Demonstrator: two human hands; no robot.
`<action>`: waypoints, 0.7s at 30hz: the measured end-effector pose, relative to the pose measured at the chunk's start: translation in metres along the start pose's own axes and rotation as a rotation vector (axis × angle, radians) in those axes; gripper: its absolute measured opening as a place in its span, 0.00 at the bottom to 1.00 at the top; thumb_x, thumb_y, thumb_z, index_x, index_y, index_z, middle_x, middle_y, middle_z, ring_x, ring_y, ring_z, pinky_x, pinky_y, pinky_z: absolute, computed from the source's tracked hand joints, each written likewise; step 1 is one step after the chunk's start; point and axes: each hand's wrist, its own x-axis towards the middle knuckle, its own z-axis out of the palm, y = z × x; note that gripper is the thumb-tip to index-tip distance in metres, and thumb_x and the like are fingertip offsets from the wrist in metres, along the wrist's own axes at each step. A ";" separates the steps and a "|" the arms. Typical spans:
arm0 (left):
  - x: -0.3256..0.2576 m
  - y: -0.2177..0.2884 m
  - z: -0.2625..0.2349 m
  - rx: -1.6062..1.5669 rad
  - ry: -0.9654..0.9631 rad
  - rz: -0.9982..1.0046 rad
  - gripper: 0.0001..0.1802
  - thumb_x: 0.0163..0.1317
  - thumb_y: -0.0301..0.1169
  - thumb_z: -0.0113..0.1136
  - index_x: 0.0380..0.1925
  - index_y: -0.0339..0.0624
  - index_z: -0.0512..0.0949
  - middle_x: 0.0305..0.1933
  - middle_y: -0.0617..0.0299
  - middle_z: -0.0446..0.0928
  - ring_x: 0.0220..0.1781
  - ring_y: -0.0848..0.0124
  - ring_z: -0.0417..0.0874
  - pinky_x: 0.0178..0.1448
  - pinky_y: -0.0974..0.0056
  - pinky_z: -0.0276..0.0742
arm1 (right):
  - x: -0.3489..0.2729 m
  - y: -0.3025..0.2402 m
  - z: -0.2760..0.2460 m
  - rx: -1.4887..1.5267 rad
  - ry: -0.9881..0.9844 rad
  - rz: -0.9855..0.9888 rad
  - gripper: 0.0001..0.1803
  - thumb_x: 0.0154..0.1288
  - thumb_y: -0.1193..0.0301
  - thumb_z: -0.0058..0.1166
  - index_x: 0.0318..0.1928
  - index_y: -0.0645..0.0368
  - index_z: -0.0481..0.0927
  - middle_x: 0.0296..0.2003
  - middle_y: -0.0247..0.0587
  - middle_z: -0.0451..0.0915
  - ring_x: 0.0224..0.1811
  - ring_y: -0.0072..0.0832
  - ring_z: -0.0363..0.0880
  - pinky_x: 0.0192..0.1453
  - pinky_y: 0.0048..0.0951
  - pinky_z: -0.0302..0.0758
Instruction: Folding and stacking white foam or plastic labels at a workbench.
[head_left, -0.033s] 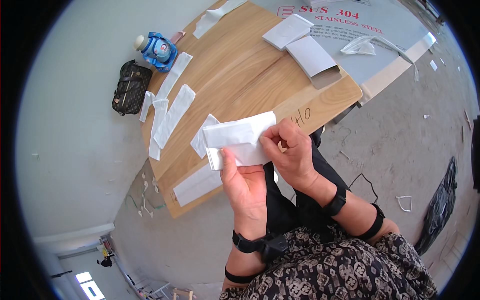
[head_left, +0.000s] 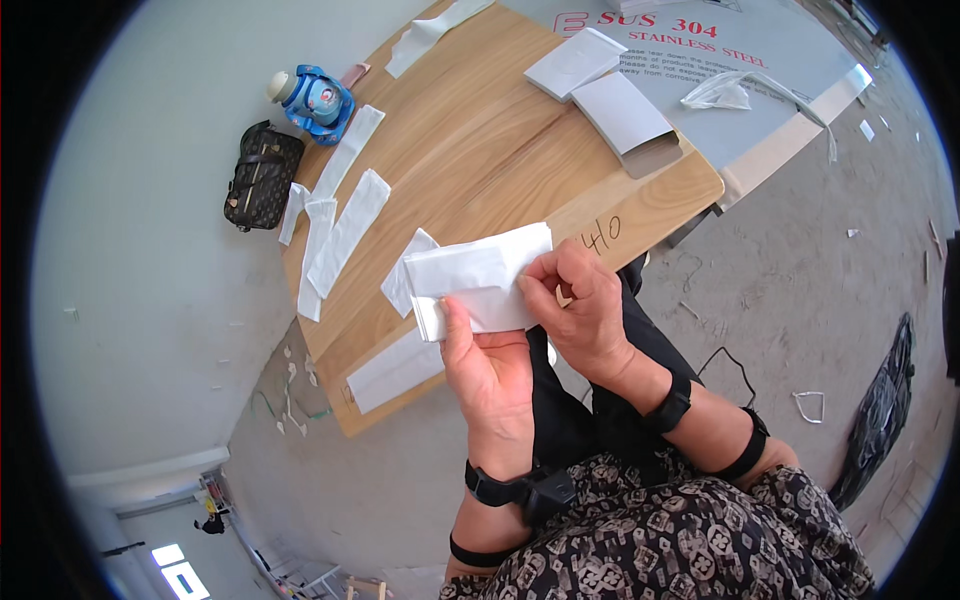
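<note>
A stack of thin, white, folded-looking sheets or sleeves point(head_left: 470, 270) is held up over the near edge of the wooden table. From below, my left hand point(head_left: 490, 375) grips it, thumb on the front face and fingers hidden behind. At the stack's right side, my right hand point(head_left: 580, 305) pinches the thumb and forefinger against the top layer. A smaller white flap lies across the stack's front. Behind its left edge, a loose white piece point(head_left: 420, 240) rests on the tabletop.
On the wooden table point(head_left: 450, 130) lie long white strips point(head_left: 348, 225), a flat white piece point(head_left: 390, 375) and two white boxes point(head_left: 625, 115). A blue bottle point(head_left: 322, 103) and brown patterned bag point(head_left: 264, 175) stand by the wall. Clear plastic point(head_left: 720, 92) lies on a grey sheet-covered surface point(head_left: 660, 60).
</note>
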 end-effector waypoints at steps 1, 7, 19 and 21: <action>0.000 -0.001 0.001 -0.021 0.014 0.010 0.26 0.73 0.42 0.49 0.64 0.39 0.64 0.63 0.55 0.71 0.65 0.59 0.72 0.69 0.49 0.68 | 0.000 -0.002 -0.001 -0.028 0.017 -0.021 0.06 0.53 0.78 0.63 0.32 0.59 0.79 0.25 0.37 0.74 0.25 0.28 0.74 0.29 0.27 0.71; 0.000 0.000 0.000 -0.057 -0.016 -0.032 0.26 0.73 0.43 0.49 0.64 0.40 0.64 0.63 0.55 0.71 0.65 0.60 0.72 0.70 0.50 0.68 | 0.005 -0.003 0.000 -0.013 0.067 0.000 0.06 0.54 0.78 0.62 0.32 0.59 0.79 0.24 0.37 0.73 0.24 0.29 0.74 0.27 0.27 0.71; 0.002 -0.001 -0.011 -0.201 -0.064 -0.114 0.24 0.72 0.43 0.49 0.62 0.40 0.68 0.62 0.55 0.74 0.64 0.61 0.73 0.69 0.54 0.70 | 0.009 -0.006 -0.002 -0.336 0.070 -0.494 0.10 0.44 0.78 0.62 0.26 0.57 0.73 0.21 0.34 0.68 0.22 0.31 0.70 0.24 0.31 0.68; 0.003 0.000 -0.012 -0.199 -0.052 -0.122 0.25 0.72 0.45 0.49 0.62 0.42 0.67 0.62 0.56 0.73 0.64 0.61 0.73 0.68 0.54 0.70 | 0.008 -0.007 -0.002 -0.391 0.056 -0.579 0.11 0.42 0.77 0.63 0.26 0.56 0.73 0.21 0.33 0.68 0.22 0.30 0.70 0.24 0.30 0.67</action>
